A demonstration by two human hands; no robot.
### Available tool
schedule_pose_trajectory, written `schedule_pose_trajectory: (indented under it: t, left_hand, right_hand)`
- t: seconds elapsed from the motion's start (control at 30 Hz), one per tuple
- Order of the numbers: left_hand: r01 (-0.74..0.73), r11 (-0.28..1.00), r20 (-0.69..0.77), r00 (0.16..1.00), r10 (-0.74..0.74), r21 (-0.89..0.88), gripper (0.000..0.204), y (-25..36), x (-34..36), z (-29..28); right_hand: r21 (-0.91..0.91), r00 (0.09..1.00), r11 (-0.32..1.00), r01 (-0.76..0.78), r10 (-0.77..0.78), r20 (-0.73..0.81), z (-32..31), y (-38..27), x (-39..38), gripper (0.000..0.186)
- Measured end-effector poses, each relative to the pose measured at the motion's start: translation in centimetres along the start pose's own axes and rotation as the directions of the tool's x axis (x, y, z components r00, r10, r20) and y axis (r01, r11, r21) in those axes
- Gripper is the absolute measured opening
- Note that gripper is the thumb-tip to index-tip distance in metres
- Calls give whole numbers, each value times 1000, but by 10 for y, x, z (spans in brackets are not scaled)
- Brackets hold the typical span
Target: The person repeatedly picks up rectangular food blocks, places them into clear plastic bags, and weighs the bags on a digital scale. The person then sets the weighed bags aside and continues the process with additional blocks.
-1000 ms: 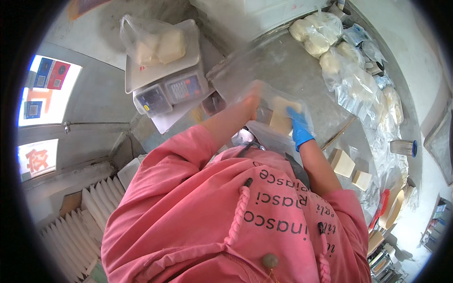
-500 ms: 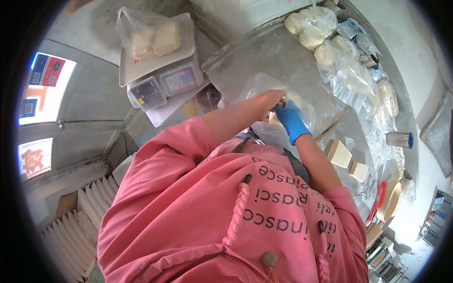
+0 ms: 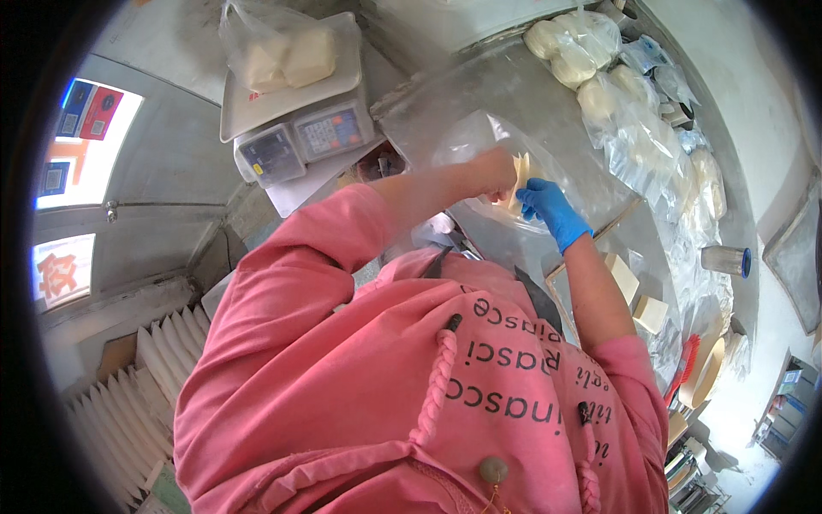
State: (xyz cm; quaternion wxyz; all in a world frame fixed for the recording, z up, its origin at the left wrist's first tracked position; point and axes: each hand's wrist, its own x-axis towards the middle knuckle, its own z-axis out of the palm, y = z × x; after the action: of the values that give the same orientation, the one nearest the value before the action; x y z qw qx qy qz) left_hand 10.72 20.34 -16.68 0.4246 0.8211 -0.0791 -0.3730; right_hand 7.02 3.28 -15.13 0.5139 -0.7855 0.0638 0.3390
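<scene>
My bare left hand (image 3: 494, 174) is closed on the near-left side of some thin pale sheets (image 3: 519, 182), which stand fanned on edge; part of that hand's grip is hidden. On their other side is my right hand (image 3: 555, 212), in a blue glove, with bent fingers pressed to the lower part of the sheets. Under and behind both hands a clear plastic bag (image 3: 467, 141) spreads over the grey tabletop (image 3: 582, 163). Whether the sheets are inside the bag or above it, I cannot tell.
A scale (image 3: 330, 133) with bagged pale blocks (image 3: 289, 62) stands at far left. Several bags of pale rounds (image 3: 574, 47) line the far right edge. Pale blocks (image 3: 621, 278), a metal cup (image 3: 724, 259) and a red brush (image 3: 683, 370) lie to the right.
The pale sheets now show upright between my hands. My right hand has shifted right and slightly down, away from my left hand. The view has shifted slightly.
</scene>
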Motion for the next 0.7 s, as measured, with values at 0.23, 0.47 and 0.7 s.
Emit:
schedule_pose_trajectory:
  t: [0.23,0.47,0.7]
  left_hand:
    - [-90,912,26,996,86,401,23,6,-6,16]
    - [-193,953,97,980,175,234,20,-12,-1,12]
    - [51,961,73,997,-32,-273,15,-1,-18,8]
  right_hand:
    - [-10,1000,1000,-29,29,9,-3,2,4,16]
    - [-77,998,997,-16,21,65,-7,8,9,19]
    - [-218,998,976,-16,1,-67,7,-5,-1,27]
